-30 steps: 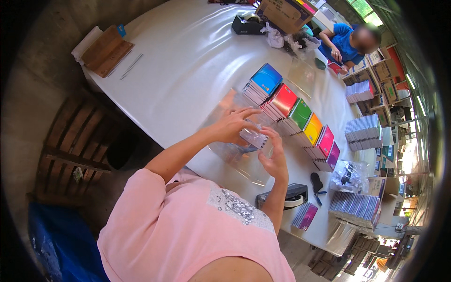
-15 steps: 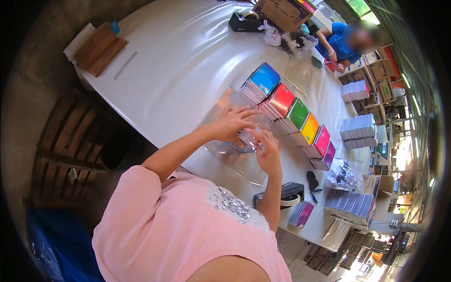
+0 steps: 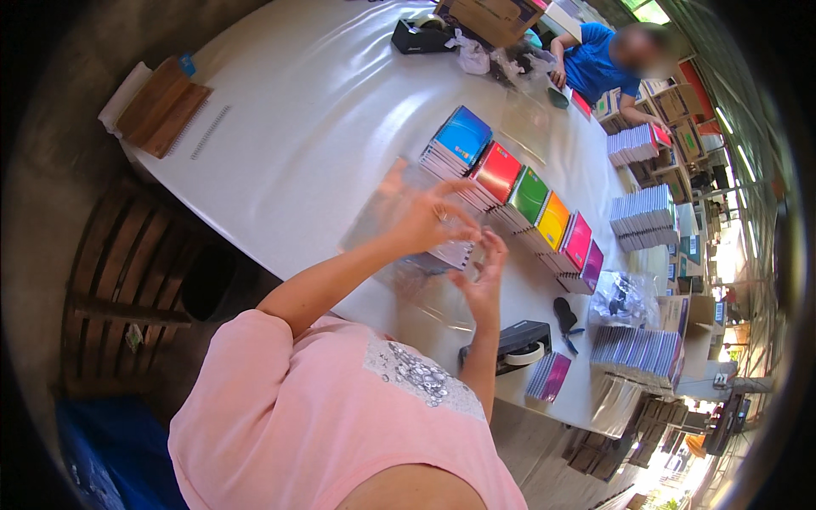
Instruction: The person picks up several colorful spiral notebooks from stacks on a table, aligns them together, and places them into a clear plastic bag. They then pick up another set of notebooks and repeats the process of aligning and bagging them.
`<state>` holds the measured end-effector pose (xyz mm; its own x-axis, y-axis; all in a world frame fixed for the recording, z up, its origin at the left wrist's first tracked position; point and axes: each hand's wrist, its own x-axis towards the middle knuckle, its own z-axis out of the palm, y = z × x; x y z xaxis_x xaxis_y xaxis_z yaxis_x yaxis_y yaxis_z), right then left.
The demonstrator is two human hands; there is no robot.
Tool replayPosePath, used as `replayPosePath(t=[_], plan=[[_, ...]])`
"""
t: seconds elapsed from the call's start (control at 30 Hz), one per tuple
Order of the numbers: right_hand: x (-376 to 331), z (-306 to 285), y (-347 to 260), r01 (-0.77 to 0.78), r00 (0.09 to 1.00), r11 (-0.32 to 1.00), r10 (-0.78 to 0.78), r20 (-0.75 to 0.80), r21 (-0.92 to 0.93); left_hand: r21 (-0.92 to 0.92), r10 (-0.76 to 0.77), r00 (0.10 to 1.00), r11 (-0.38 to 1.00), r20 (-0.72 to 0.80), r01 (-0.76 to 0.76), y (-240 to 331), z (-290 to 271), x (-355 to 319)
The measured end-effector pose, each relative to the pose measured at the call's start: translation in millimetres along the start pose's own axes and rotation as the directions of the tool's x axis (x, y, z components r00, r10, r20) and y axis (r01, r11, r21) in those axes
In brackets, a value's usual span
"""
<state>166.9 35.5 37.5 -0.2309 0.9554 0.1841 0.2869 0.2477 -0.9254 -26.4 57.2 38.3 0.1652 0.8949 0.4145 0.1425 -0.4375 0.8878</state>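
Note:
Above a small spiral-bound notebook stack point(image 3: 452, 253), its cover mostly hidden, my left hand point(image 3: 432, 219) hovers with fingers spread, slightly blurred. My right hand point(image 3: 483, 274) is at the stack's right side, thumb and fingers apart. Neither hand visibly grips anything. Under the stack lie clear plastic bags point(image 3: 374, 212) on the white table point(image 3: 280, 153). Just beyond my hands runs a diagonal row of notebook stacks: blue point(image 3: 463, 136), red point(image 3: 495, 172), green point(image 3: 529, 195), yellow point(image 3: 554, 221), pink point(image 3: 577, 241) and purple point(image 3: 592, 266).
To the right are a tape dispenser point(image 3: 512, 347), pliers point(image 3: 570, 342), a purple notebook point(image 3: 556, 379) and taller notebook stacks point(image 3: 633, 353). A brown spiral-bound board point(image 3: 161, 106) lies far left. Across the table, a person in blue point(image 3: 595, 64) touches another stack point(image 3: 629, 146).
My hands have lifted and opened from the small stack, the left rising with its fingers spreading. Across the table, the person has reached a hand over to a stack with a red notebook on it.

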Motion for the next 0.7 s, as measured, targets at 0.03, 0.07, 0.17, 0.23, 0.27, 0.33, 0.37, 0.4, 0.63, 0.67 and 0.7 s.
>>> replayPosePath(t=[0.03, 0.07, 0.17, 0.23, 0.27, 0.33, 0.37, 0.4, 0.63, 0.67, 0.7], plan=[[-5, 7, 7, -0.021, 0.998, 1.0, 0.022, 0.052, -0.006, -0.222, -0.107, 0.988, 0.972, -0.114, 0.079, 6, 1, 6], [-8, 14, 9, -0.04, 0.993, 0.999, 0.041, 0.108, -0.012, -0.23, -0.104, 0.989, 0.97, -0.108, 0.077, 7, -5, 6], [-4, 28, -6, -0.043, 0.999, 0.987, 0.04, 0.027, 0.154, 0.047, -0.032, 0.998, 0.998, 0.051, 0.029, -1, -31, -12], [1, 33, -7, -0.075, 0.996, 0.952, 0.083, -0.016, 0.296, 0.219, -0.111, 0.99, 0.972, 0.083, 0.09, -15, -25, -26], [3, 31, -4, -0.075, 0.996, 0.951, 0.088, -0.029, 0.299, 0.22, -0.113, 0.99, 0.971, 0.089, 0.091, -18, -24, -26], [9, 28, -1, -0.082, 0.995, 0.952, 0.096, -0.035, 0.296, 0.038, -0.139, 0.985, 0.99, 0.105, 0.136, -22, -17, -23], [12, 26, -1, -0.119, 0.991, 0.957, 0.131, -0.029, 0.266, 0.031, -0.144, 0.985, 0.989, 0.099, 0.142, -23, -14, -22], [14, 24, 0, -0.155, 0.986, 0.96, 0.165, -0.022, 0.234, 0.028, -0.229, 0.97, 0.973, 0.082, 0.228, -24, -11, -20], [26, 20, -3, -0.132, 0.991, 0.978, 0.134, -0.002, 0.16, 0.083, -0.182, 0.963, 0.976, -0.198, 0.201, -26, 2, -25], [26, 21, -4, -0.151, 0.988, 0.976, 0.155, -0.008, 0.159, 0.08, -0.185, 0.964, 0.976, -0.193, 0.203, -26, 2, -23], [25, 22, -5, -0.171, 0.984, 0.972, 0.176, -0.014, 0.158, 0.094, -0.211, 0.964, 0.969, -0.161, 0.228, -25, 2, -21]])
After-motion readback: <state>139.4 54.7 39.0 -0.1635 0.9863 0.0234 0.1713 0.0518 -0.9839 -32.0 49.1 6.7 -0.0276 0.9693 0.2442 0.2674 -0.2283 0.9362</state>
